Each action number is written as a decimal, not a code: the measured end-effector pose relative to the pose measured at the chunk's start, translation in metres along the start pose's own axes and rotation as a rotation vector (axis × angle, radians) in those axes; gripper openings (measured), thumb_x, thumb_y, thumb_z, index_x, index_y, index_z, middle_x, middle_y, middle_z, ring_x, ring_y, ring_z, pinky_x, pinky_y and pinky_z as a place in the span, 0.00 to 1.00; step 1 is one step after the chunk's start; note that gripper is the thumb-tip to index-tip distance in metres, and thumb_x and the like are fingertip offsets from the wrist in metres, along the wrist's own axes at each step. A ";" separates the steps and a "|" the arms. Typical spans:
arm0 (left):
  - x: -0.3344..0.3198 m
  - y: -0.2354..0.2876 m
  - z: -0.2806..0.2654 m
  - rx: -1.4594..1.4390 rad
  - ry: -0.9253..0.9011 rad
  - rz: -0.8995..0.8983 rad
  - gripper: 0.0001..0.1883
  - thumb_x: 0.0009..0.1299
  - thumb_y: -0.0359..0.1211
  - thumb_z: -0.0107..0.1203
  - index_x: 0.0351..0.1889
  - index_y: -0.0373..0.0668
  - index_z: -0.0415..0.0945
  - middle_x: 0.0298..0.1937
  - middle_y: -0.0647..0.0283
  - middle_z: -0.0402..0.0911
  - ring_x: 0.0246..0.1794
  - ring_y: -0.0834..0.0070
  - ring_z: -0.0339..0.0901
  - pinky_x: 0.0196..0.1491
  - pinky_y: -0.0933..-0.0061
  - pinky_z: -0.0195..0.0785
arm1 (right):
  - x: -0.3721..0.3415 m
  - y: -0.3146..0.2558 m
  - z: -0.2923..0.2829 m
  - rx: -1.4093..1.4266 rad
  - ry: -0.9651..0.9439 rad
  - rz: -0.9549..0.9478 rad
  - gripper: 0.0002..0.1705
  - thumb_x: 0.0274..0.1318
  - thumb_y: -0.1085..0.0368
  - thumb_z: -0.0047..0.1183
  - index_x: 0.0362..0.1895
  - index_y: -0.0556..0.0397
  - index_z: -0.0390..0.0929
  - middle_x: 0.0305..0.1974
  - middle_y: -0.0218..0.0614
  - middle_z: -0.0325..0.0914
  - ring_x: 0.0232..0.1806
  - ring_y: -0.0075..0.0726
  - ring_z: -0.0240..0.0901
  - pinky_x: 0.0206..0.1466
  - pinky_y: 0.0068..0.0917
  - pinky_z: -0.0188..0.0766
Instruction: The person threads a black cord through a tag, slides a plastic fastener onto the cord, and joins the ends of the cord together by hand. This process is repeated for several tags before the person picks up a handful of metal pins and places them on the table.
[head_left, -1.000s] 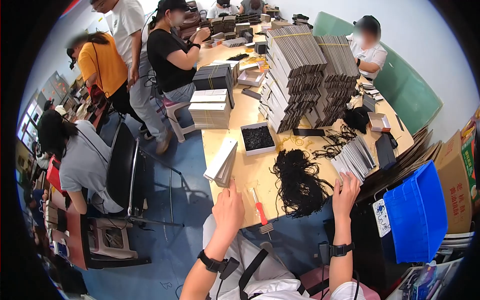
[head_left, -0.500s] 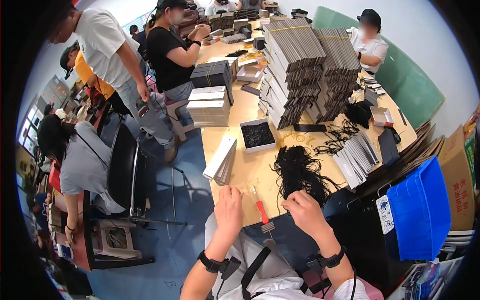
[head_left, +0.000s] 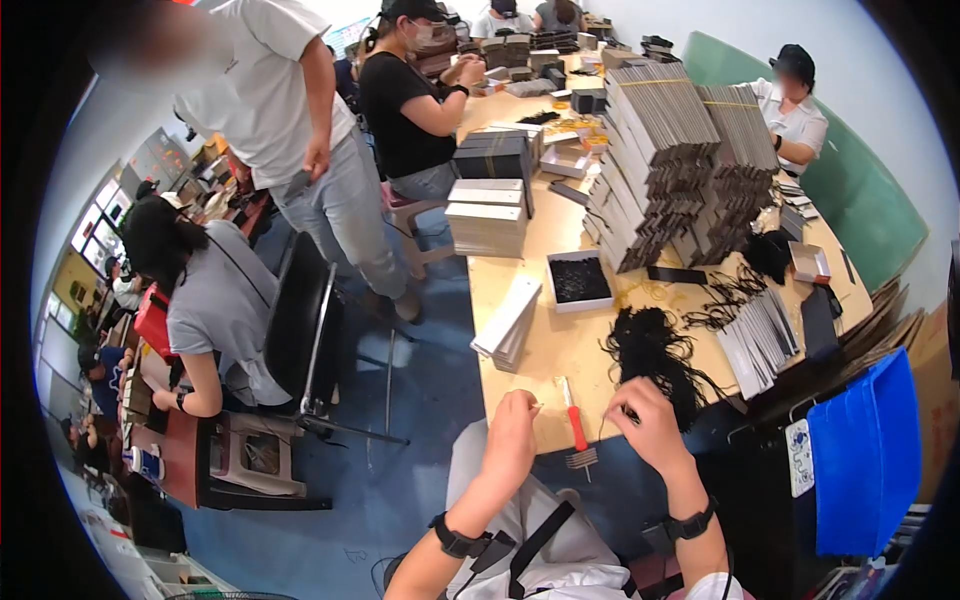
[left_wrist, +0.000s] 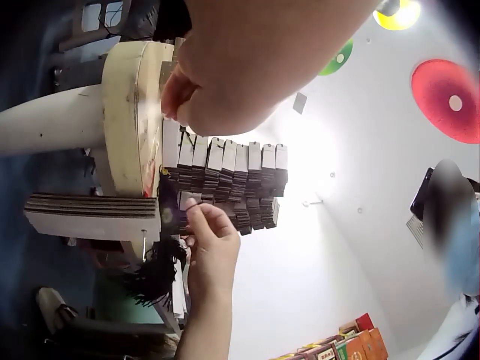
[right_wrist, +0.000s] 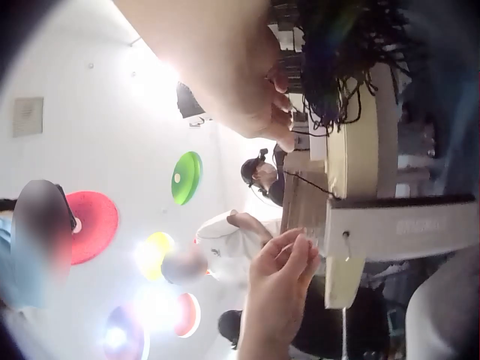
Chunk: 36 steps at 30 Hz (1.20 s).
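My left hand (head_left: pixel 512 440) is raised near the table's front edge with its fingers curled and tips together; whether it pinches something small I cannot tell. To its right, my right hand (head_left: pixel 650 425) pinches a thin black cord (right_wrist: pixel 311 184), in front of the heap of black cords (head_left: pixel 655 355). A red-handled tool (head_left: pixel 577 430) lies between the hands. Just below it, at the table edge, is a small stack of boards (head_left: pixel 582 459), seen end-on; its front board (right_wrist: pixel 405 226) has a hole near the end in the right wrist view.
White board stacks (head_left: pixel 507 325) stand at the table's left, beside a white box (head_left: pixel 610 302) of black pieces. Tall grey stacks (head_left: pixel 655 160) rise behind. Fanned boards (head_left: pixel 757 340) lie right, near a blue bin (head_left: pixel 865 455). A person in white (head_left: pixel 290 110) stands at left.
My right hand has moved left from beside the fanned boards to near my left hand, its fingers now curled on a cord. The head view has turned left; the standing person is nearer.
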<state>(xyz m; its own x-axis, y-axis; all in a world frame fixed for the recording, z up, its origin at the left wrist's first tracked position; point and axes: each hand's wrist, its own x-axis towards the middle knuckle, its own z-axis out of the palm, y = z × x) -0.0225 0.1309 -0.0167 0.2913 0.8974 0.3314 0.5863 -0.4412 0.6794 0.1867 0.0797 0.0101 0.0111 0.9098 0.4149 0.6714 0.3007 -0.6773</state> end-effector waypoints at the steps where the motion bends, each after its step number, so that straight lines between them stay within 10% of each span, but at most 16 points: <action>1: -0.004 0.001 -0.001 -0.038 -0.004 0.000 0.06 0.65 0.21 0.51 0.39 0.32 0.69 0.35 0.49 0.73 0.36 0.52 0.75 0.39 0.60 0.68 | 0.004 0.002 -0.001 -0.078 0.087 0.005 0.09 0.44 0.71 0.62 0.28 0.54 0.74 0.29 0.35 0.71 0.36 0.44 0.70 0.40 0.36 0.70; 8: -0.024 0.002 -0.001 -0.256 -0.021 -0.134 0.04 0.65 0.20 0.53 0.36 0.34 0.75 0.33 0.54 0.78 0.32 0.66 0.79 0.36 0.72 0.71 | -0.009 0.016 -0.001 -0.378 0.180 0.143 0.09 0.45 0.73 0.60 0.33 0.53 0.76 0.38 0.35 0.71 0.40 0.44 0.69 0.41 0.36 0.70; 13: -0.029 -0.004 0.005 -0.356 0.016 -0.220 0.05 0.66 0.22 0.55 0.39 0.34 0.77 0.34 0.57 0.81 0.33 0.74 0.80 0.37 0.76 0.72 | -0.005 -0.001 -0.007 -0.133 -0.097 -0.036 0.12 0.44 0.72 0.60 0.36 0.53 0.77 0.39 0.36 0.70 0.44 0.45 0.67 0.47 0.36 0.66; 22: -0.034 -0.003 0.009 -0.332 0.098 -0.177 0.05 0.66 0.24 0.56 0.39 0.36 0.77 0.33 0.58 0.80 0.32 0.72 0.80 0.35 0.76 0.72 | -0.010 0.015 0.010 -0.355 -0.104 0.006 0.06 0.48 0.73 0.55 0.33 0.52 0.77 0.40 0.34 0.70 0.44 0.43 0.66 0.48 0.37 0.63; 29: -0.035 0.007 0.009 -0.276 0.113 -0.176 0.04 0.66 0.25 0.55 0.38 0.37 0.77 0.33 0.57 0.79 0.30 0.70 0.79 0.34 0.74 0.71 | -0.019 0.016 0.007 -0.193 0.179 0.113 0.20 0.36 0.84 0.41 0.35 0.57 0.79 0.46 0.40 0.72 0.47 0.46 0.68 0.44 0.34 0.68; 36: -0.035 0.002 0.014 -0.265 0.142 -0.164 0.04 0.67 0.27 0.55 0.38 0.38 0.77 0.33 0.58 0.79 0.30 0.67 0.80 0.34 0.73 0.72 | -0.026 0.001 0.007 -0.053 -0.038 0.042 0.14 0.39 0.78 0.55 0.35 0.53 0.78 0.46 0.40 0.71 0.48 0.47 0.65 0.51 0.36 0.66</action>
<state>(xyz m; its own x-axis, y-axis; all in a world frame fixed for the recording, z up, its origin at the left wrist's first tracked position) -0.0203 0.0986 -0.0359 0.0899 0.9561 0.2788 0.3945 -0.2912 0.8715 0.1822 0.0586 -0.0052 0.0128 0.9318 0.3627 0.7090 0.2473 -0.6604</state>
